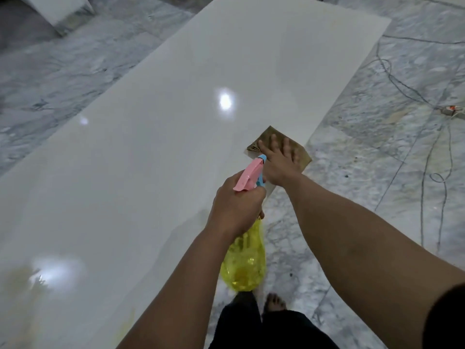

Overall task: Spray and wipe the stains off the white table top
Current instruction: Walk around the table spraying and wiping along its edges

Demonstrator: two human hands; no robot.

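Note:
A long glossy white table top [156,152] runs from near left to far right. My left hand [236,210] grips a spray bottle [245,263] with a yellow see-through body and a pink and blue trigger head, held over the table's right edge with the nozzle pointing away from me. My right hand [279,162] lies flat, fingers spread and blurred, on a brown cloth [270,136] at the table's right edge. Yellowish smears [22,293] show on the near left of the table top.
Grey marble floor [377,152] surrounds the table. Thin dark cables [425,177] trail over the floor on the right, leading to a small socket block [449,110]. A white block [63,11] stands at the top left. My bare foot [275,302] is below the bottle.

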